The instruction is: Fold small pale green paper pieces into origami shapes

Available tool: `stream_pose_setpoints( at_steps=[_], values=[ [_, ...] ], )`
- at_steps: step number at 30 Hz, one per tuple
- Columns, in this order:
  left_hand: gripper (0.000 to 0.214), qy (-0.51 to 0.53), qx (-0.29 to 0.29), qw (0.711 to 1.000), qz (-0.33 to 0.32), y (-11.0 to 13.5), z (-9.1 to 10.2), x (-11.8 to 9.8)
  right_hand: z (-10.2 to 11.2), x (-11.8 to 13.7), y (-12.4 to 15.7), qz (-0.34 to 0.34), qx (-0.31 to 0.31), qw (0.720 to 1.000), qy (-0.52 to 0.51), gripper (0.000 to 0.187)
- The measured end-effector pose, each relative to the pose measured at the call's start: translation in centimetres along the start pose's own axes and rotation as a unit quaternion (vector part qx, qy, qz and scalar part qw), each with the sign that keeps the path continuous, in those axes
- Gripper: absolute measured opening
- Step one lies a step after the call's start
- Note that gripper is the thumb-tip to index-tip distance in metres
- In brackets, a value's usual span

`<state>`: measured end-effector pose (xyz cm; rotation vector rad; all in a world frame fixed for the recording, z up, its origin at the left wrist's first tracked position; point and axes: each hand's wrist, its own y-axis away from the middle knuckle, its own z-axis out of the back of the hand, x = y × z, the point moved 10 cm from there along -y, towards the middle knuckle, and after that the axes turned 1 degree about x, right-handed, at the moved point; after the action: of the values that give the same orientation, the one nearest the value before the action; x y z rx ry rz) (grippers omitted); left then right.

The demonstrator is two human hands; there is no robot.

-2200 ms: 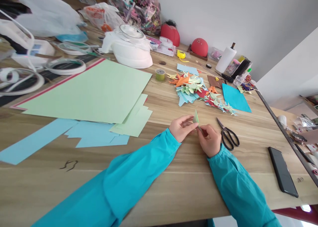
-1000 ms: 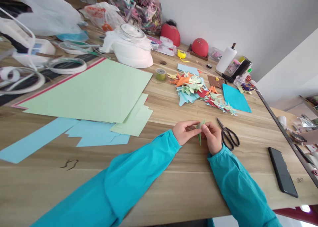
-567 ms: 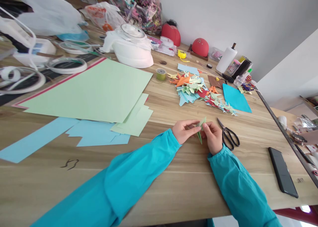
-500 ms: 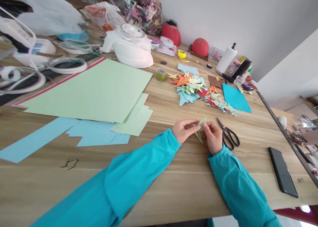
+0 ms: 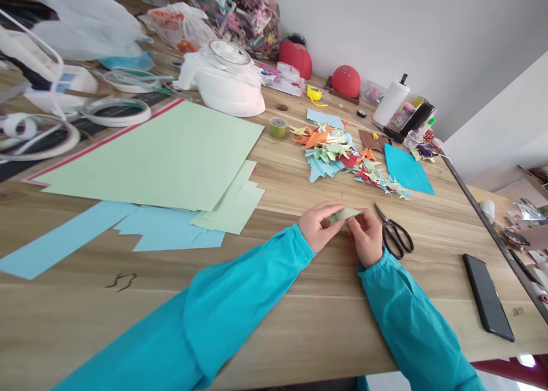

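Observation:
A small piece of folded pale green paper [image 5: 346, 214] is held between my two hands, just above the wooden table. My left hand [image 5: 319, 225] pinches its left side between thumb and fingers. At the other end, the thumb and forefinger of my right hand [image 5: 366, 234] close on its right corner. Black-handled scissors [image 5: 396, 234] lie right beside my right hand, blades pointing away. Beyond the hands is a heap of folded paper cranes [image 5: 329, 151] in orange, green, blue and red. My fingers cover part of the green paper.
Large green sheets [image 5: 162, 157] and blue paper strips [image 5: 171, 228] lie to the left. A spool of green thread [image 5: 278, 128] stands behind, near a turquoise sheet [image 5: 409, 168]. At the right is a black phone [image 5: 488, 297]. White wrapped material [image 5: 229, 85] sits farther back.
The folded green paper has turned in my fingers, from standing upright with points up and down to lying flatter with a point toward the right. Both hands stay in nearly the same place.

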<state>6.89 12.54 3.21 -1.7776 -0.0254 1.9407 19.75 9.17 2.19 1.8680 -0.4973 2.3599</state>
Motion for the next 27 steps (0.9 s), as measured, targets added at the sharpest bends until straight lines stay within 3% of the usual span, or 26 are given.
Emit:
stream_pose_setpoints(
  at_steps=[9,18,27],
  values=[
    [0.037,-0.034,0.015,0.999,-0.019,0.3,-0.3,-0.6,-0.3,1.0,0.2,0.042,0.014,0.999,0.019,0.011],
    [0.036,0.005,-0.01,1.0,0.016,0.3,0.2,-0.2,0.8,1.4,0.2,0.089,-0.037,0.991,0.093,0.011],
    [0.038,0.108,0.015,0.993,0.047,0.3,-0.5,0.7,-1.2,1.6,0.5,0.082,0.039,0.989,0.12,0.028]
  ],
)
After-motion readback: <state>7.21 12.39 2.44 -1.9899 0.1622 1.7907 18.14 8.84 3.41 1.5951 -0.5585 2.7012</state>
